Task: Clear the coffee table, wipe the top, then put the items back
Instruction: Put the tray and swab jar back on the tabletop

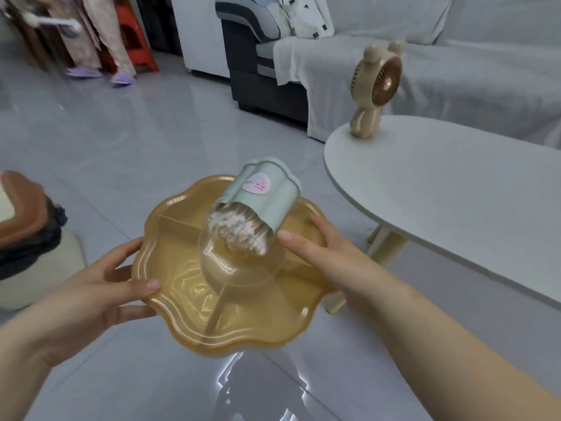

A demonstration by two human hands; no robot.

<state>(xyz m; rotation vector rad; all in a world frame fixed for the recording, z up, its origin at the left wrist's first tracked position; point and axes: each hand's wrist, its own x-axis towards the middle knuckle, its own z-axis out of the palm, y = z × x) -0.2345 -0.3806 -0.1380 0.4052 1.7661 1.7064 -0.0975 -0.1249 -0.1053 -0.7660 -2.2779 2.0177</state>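
An amber scalloped plastic tray point(194, 302) with divided compartments and a raised centre is held above the floor. My left hand point(100, 284) grips its left rim, thumb on top. My right hand point(321, 250) holds its right rim, thumb stretched toward the centre. A pale green cotton-swab container point(267, 192) with a pink sticker and a clear end full of swabs lies tipped on its side on the tray's centre. The white oval coffee table point(455, 202) stands to the right, with a beige bear-shaped fan point(376, 86) upright at its far left end.
A sofa under a white cover point(455, 71) runs behind the table. At the left edge sits a beige bin with a brown lid point(27, 226). A person's legs in purple slippers point(100, 56) stand at the far left. Glossy grey floor tiles point(121, 147) lie between.
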